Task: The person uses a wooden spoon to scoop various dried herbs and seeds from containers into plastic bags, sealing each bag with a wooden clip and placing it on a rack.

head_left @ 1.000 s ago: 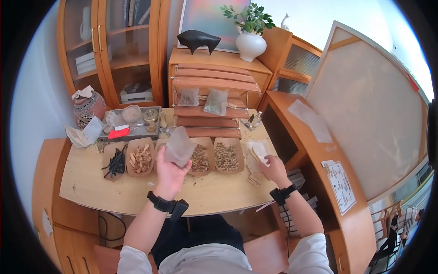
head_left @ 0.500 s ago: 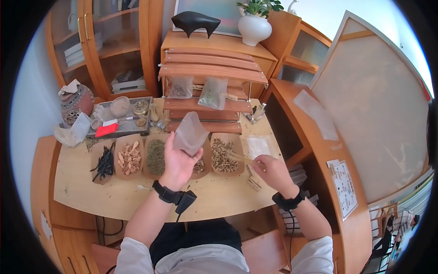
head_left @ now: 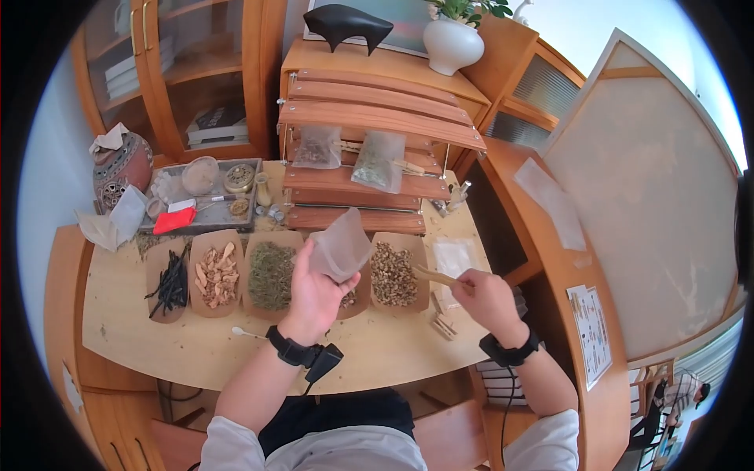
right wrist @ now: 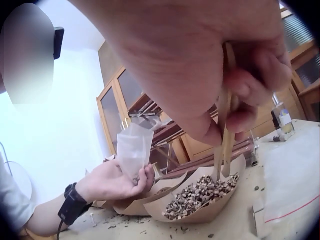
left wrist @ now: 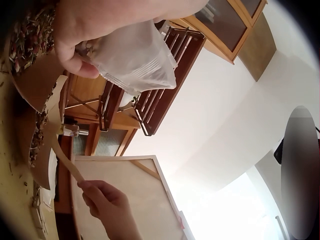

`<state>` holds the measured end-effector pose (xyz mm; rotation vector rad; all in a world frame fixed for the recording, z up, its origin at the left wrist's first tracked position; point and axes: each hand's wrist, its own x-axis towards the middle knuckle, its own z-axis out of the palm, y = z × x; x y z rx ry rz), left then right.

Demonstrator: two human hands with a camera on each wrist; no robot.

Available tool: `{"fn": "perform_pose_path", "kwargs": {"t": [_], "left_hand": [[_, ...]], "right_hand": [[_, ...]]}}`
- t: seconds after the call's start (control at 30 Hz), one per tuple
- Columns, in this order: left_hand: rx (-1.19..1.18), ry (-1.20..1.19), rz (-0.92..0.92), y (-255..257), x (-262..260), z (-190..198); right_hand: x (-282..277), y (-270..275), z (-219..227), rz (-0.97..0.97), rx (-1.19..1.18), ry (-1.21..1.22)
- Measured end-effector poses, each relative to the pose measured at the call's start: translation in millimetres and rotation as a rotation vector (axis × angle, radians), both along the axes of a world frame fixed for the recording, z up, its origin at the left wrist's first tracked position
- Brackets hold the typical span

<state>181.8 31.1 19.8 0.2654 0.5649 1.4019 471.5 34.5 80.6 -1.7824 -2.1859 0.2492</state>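
Your left hand (head_left: 314,292) is grasping a thin, cloudy bag (head_left: 343,246); your right hand (head_left: 492,303) is pinching smooth wooden tongs (head_left: 441,278) near rough, chopped brown pieces (head_left: 394,275).

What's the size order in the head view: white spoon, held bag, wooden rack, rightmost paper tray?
Wooden rack, largest
Rightmost paper tray and held bag: look alike; bag may be nearer the camera, unranked
White spoon, smallest
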Motion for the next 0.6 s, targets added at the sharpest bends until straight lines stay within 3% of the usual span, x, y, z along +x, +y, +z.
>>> {"fn": "perform_pose_path", "kwargs": {"t": [0.07, 0.27, 0.37, 0.6], "left_hand": [[-0.003, 0.024, -0.012, -2, -1, -1], [-0.018, 0.047, -0.016, -2, -2, -5], [-0.012, 0.044, -0.016, -2, -3, -7], [-0.069, 0.061, -0.066, -3, -2, -7]], "right_hand": [[8, 5, 4, -0.072, -0.196, -0.011], [-2, 27, -11, -0.023, -0.486, 0.187], [-3, 38, -38, 0.013, -0.492, 0.311], [-14, 31, -60, 0.057, -0.353, 0.309]]}}
